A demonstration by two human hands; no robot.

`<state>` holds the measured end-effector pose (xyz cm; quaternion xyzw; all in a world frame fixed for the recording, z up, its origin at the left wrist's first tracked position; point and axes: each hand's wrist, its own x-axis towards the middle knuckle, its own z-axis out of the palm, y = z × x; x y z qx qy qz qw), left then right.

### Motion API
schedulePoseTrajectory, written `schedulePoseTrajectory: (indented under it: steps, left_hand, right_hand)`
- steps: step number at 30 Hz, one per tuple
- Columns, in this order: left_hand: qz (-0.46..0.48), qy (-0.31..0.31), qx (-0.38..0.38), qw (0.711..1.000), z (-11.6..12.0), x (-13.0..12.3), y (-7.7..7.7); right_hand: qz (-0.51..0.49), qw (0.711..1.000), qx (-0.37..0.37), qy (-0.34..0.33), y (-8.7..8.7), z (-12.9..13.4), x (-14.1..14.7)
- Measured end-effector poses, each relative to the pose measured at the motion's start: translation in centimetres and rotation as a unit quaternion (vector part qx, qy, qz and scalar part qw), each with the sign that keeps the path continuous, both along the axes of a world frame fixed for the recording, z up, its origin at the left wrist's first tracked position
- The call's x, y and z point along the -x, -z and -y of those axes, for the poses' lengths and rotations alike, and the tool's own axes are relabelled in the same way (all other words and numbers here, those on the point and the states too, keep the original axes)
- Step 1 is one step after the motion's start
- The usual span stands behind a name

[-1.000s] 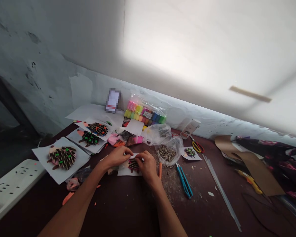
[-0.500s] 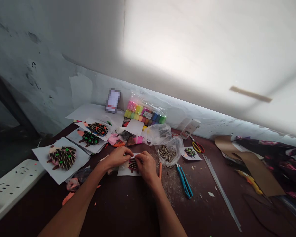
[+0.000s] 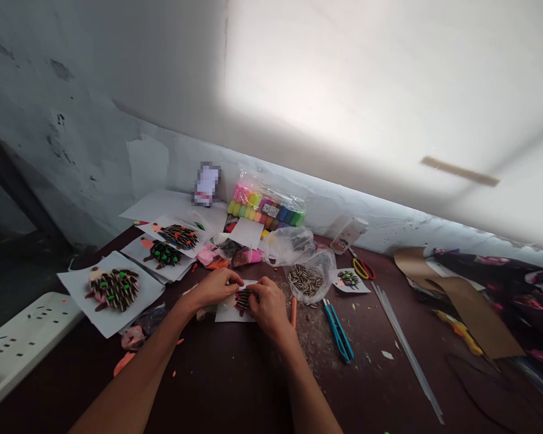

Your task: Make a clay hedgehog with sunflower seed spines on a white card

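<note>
A small hedgehog figure (image 3: 242, 299) with rows of striped sunflower seeds for spines lies on a white sheet of paper (image 3: 227, 314). My left hand (image 3: 216, 288) is at its upper left, fingers bent and drawn together over the sheet. From the right, my right hand (image 3: 268, 305) covers part of the figure, thumb and forefinger pinched at its seeds. Whatever either set of fingertips holds is hidden or too small to name. Past my right hand, a clear plastic bag (image 3: 324, 265) holds many loose sunflower seeds (image 3: 304, 281).
Finished-looking seed hedgehogs (image 3: 117, 288) lie on papers at left, beside a white power strip (image 3: 29, 337). A pack of coloured clay (image 3: 266, 208) leans at the wall. A blue utility knife (image 3: 338, 331), scissors (image 3: 363, 267) and glue sticks (image 3: 405, 343) lie at right.
My right hand's fingers have shifted very slightly at the hedgehog's seeds. Both hands otherwise stay in place, and the objects around them have not moved.
</note>
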<state>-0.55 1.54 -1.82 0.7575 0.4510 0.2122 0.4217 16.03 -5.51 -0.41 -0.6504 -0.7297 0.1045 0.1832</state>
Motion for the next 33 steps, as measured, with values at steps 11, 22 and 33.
schedulePoseTrajectory:
  steps: [11, 22, 33]
  left_hand:
    - [0.020, -0.010, -0.013, 1.000, -0.1, 0.0, 0.0]
    - [0.124, -0.122, 0.024, 0.984, -0.3, 0.0, -1.0]
    - [0.340, -0.128, 0.174, 0.915, -0.2, 0.2, -1.5]
  right_hand:
    - [-0.003, 1.000, -0.009, 0.008, -0.2, 0.1, -0.1]
    - [-0.042, 0.997, -0.050, 0.049, 0.1, -0.2, -0.8]
    - [-0.354, 0.933, -0.044, 0.044, -0.4, -0.6, -0.8]
